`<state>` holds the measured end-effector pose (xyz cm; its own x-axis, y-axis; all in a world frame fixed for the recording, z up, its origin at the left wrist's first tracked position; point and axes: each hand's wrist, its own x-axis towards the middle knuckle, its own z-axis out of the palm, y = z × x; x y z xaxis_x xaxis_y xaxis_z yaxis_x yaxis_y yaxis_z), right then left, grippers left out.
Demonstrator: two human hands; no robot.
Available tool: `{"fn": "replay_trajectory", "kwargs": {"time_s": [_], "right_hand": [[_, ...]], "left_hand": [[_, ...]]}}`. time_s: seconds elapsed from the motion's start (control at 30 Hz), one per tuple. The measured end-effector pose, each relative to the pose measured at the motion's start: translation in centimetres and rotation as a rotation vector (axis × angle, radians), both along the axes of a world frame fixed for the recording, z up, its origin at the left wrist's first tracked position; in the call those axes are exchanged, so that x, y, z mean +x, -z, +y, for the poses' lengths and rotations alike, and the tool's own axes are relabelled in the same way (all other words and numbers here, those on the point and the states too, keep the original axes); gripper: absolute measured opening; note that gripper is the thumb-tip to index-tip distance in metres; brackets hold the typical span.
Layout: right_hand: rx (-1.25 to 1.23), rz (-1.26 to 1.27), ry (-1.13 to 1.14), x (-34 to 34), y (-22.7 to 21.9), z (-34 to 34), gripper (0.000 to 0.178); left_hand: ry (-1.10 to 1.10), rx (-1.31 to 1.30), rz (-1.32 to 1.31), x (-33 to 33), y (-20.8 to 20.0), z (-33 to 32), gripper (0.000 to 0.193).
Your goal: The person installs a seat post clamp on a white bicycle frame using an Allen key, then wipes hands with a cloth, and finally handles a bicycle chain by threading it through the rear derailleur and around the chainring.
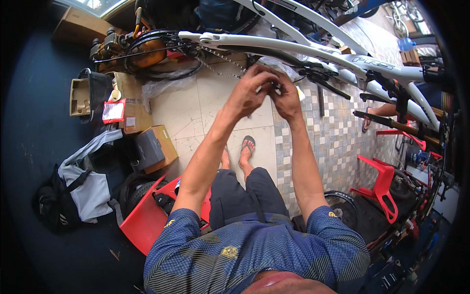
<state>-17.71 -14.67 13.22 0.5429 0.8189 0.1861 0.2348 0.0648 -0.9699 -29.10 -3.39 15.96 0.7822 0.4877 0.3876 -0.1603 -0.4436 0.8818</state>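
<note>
A white bicycle frame (pixel 293 46) lies across the top of the view, with its chain (pixel 223 58) hanging slack along the stay. Both arms are raised to it. My left hand (pixel 249 90) and my right hand (pixel 286 100) meet just under the frame, fingers pinched together on a small part near the chain. What the fingertips hold is too small to make out. A black brake lever and cable (pixel 323 81) sit just right of the hands.
Cardboard boxes (pixel 156 144) and a grey bag (pixel 83 188) lie at the left. A red plastic stool (pixel 147 220) is under me, another red stool (pixel 382 188) at the right. Another person's foot (pixel 367 120) shows by the tiled floor (pixel 333 137).
</note>
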Motion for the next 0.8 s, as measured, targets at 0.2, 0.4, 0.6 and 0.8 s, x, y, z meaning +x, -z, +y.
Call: {"fn": "replay_trajectory", "kwargs": {"time_s": [0.2, 0.4, 0.6, 0.8], "right_hand": [[-0.014, 0.204, 0.114, 1.2, 1.6, -2.5, 0.019], [-0.151, 0.126, 0.184, 1.3, 0.5, -5.4, 0.02], [-0.358, -0.133, 0.202, 1.1, -0.7, -7.9, 0.02], [-0.57, -0.357, 0.233, 1.8, 0.2, -12.5, 0.03]], "left_hand": [[-0.121, -0.205, -0.064, -0.2, 2.4, -3.3, 0.036], [-0.558, -0.177, 0.283, -4.9, 10.7, 0.9, 0.035], [-0.7, -0.702, 0.363, -6.9, 19.8, 4.4, 0.042], [-0.722, -1.258, 0.189, -5.6, 20.8, 5.4, 0.064]]}}
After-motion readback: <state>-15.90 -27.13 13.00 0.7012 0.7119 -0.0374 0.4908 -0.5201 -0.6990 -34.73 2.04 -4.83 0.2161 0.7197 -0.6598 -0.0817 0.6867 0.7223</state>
